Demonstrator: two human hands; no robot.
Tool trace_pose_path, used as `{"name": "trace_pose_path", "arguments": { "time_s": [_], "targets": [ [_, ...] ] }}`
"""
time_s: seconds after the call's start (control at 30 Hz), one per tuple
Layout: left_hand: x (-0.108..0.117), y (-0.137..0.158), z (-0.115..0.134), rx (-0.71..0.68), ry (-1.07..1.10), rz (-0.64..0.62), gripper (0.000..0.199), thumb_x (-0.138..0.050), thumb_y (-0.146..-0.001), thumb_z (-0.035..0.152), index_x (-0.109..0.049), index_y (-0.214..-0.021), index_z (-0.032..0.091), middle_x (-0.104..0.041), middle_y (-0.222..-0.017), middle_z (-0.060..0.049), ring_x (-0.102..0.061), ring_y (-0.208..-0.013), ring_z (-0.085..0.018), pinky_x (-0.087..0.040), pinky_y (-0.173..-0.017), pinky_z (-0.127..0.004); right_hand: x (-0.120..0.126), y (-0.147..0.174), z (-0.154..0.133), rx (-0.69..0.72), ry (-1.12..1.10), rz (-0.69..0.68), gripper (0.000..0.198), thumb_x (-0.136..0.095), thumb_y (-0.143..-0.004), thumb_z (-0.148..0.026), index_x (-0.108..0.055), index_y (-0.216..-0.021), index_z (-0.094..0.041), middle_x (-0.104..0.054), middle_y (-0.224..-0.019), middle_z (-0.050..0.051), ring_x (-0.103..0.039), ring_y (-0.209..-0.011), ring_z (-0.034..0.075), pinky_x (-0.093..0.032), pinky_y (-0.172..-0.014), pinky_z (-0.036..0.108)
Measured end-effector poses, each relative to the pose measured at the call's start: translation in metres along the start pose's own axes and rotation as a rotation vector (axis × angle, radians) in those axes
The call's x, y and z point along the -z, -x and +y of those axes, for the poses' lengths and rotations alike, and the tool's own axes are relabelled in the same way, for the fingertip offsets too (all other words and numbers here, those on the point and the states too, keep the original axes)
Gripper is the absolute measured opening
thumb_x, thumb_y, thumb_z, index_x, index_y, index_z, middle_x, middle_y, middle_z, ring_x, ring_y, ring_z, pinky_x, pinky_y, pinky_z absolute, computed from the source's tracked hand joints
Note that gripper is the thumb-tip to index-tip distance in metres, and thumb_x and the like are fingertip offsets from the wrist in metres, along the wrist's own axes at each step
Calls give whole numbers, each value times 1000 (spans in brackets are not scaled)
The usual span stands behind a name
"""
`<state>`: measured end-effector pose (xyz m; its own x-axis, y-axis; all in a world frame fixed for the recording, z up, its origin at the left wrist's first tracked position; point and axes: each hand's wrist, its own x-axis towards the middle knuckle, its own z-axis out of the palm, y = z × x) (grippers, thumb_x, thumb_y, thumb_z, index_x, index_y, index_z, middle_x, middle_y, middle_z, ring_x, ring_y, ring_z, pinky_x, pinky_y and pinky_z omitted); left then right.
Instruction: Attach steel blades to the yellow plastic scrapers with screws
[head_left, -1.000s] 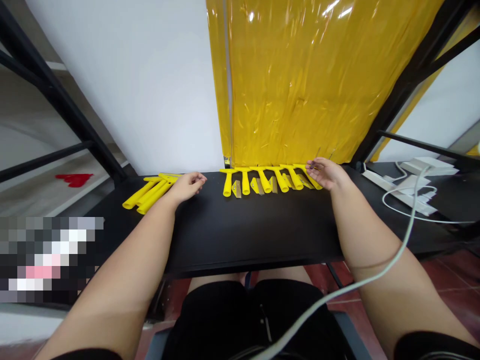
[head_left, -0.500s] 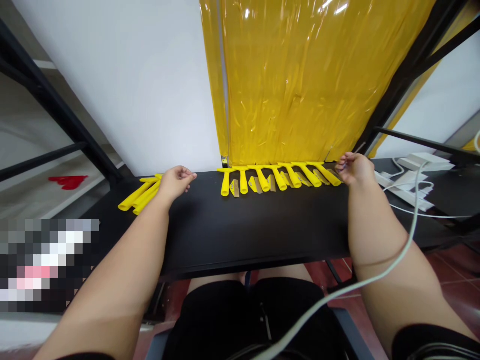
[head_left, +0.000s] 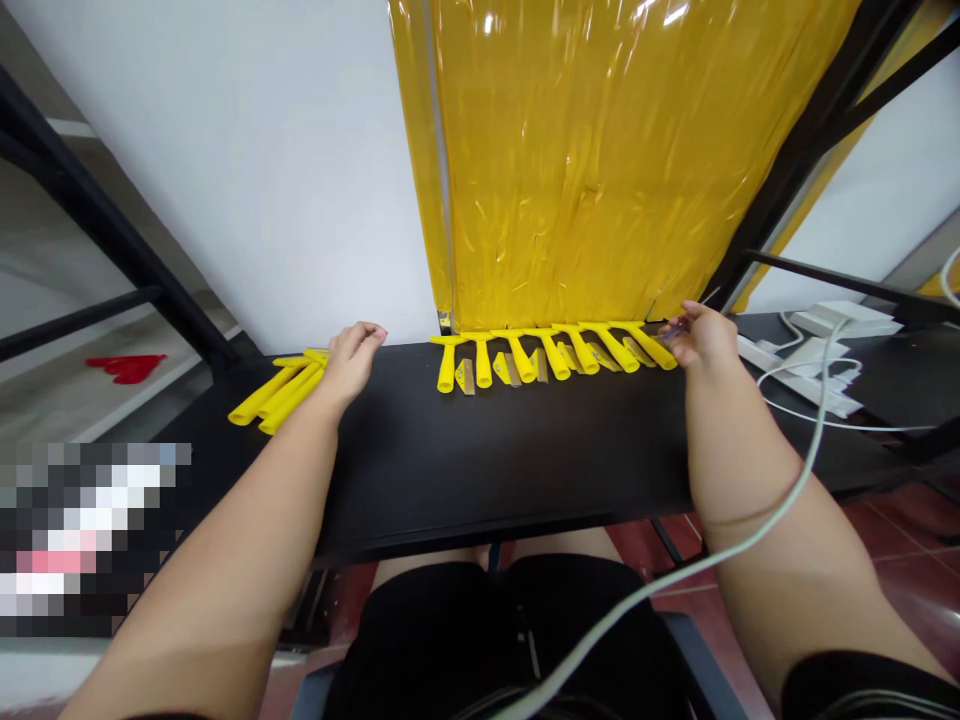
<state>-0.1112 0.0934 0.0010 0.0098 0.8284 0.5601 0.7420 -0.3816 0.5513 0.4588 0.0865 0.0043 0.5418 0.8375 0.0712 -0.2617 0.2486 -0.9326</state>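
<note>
My left hand (head_left: pixel 354 362) hovers over the table's left half, thumb and fingers pressed together. Whether something small is pinched there I cannot make out. Under and beside its wrist lie a few yellow T-shaped plastic handles (head_left: pixel 289 398) in a loose pile. Several more of these handles (head_left: pixel 556 357) form a row along the back edge, with small yellow pieces and brownish strips (head_left: pixel 469 377) between them. My right hand (head_left: pixel 701 338), at the row's right end, is closed around a screwdriver (head_left: pixel 709 296) with a thin metal shaft; its handle is mostly hidden by the fingers.
Yellow translucent film (head_left: pixel 585 180) hangs behind the black table (head_left: pixel 517 460), beside a white panel (head_left: pixel 300 180). White power strips and adapters (head_left: pixel 814 360) with cables sit at the right. A pale cable (head_left: pixel 720 565) crosses my right forearm. Black frame posts flank the table.
My left hand has turned slightly, its back now more toward me. The right hand stays at the row's end with the screwdriver. The view has shifted a little.
</note>
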Motion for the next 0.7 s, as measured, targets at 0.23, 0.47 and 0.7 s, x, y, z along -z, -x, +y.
{"name": "trace_pose_path", "arguments": {
  "time_s": [0.23, 0.47, 0.7],
  "targets": [
    [-43, 21, 35, -131, -201, -379, 59, -35, -102, 57, -59, -148, 30, -66, -126, -10, -52, -128, -31, -34, -118, -51, -44, 38, 13, 48, 80, -96, 16, -56, -78, -7, -67, -82, -19, -53, -58, -1, -54, -52, 11, -51, -49, 19],
    [-65, 28, 45, -95, -287, -611, 68, -22, -103, 65, -32, -164, 37, -19, -176, -3, -9, -163, -31, -12, -128, -60, -69, 63, 36, 156, 453, -396, 18, -61, -76, -9, -73, -87, -18, -59, -61, -2, -50, -47, 8, -41, -44, 18],
    [-45, 25, 39, 17, -293, -644, 69, -22, -103, 62, -43, -160, 30, -32, -171, -8, -21, -161, -32, -20, -125, -63, -68, 69, 33, 115, 475, -478, 10, -69, -76, -14, -72, -85, -17, -55, -55, -3, -48, -45, 9, -39, -43, 20]
  ]
}}
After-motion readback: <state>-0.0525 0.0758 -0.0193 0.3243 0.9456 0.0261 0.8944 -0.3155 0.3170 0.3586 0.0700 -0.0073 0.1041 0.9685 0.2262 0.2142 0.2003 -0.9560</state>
